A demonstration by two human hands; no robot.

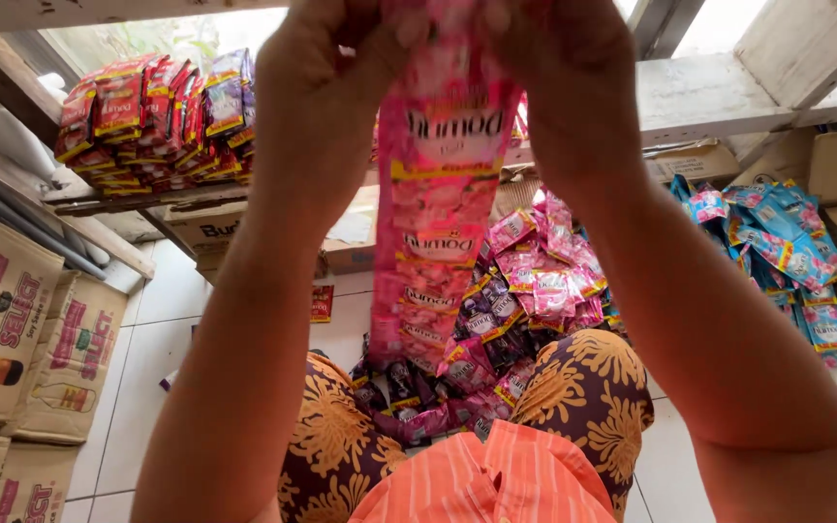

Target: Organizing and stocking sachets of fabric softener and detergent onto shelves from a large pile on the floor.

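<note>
Strip of pink sachets hangs from both raised hands, trailing down to a pile of pink and dark sachets on the lap. Left hand and right hand pinch its top edge, fingers closed on it. Blue sachets hang right; red sachets sit on the shelf left; cardboard boxes beside.

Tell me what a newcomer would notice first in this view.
A long pink strip of joined sachets hangs down the centre, pinched at its top by the left hand and right hand. Below it, a heap of pink and dark sachets covers the white tiled floor. Red sachet strips hang upper left; blue ones lie right.
</note>
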